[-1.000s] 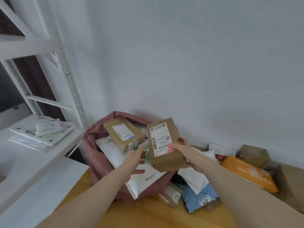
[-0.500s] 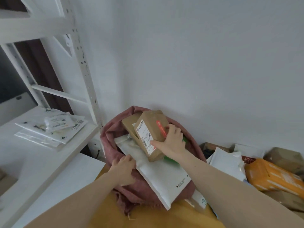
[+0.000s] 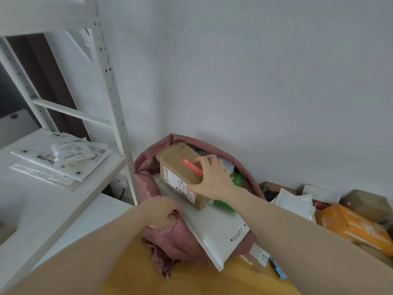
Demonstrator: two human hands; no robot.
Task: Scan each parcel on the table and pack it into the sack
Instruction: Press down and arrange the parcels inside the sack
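A: Where the sack's near rim folds, what does the left hand (image 3: pixel 162 210) do?
B: It grips the pink sack (image 3: pixel 170 241), fingers curled in the cloth.
A: And farther back?
B: The right hand (image 3: pixel 209 178) clasps the brown box (image 3: pixel 180 169), lying atop the white mailer (image 3: pixel 214 226) in the sack's mouth.

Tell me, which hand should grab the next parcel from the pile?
Probably the right hand: the pile, like the orange parcel, lies on its side. It only needs to release the box, while the left hand holds the sack.
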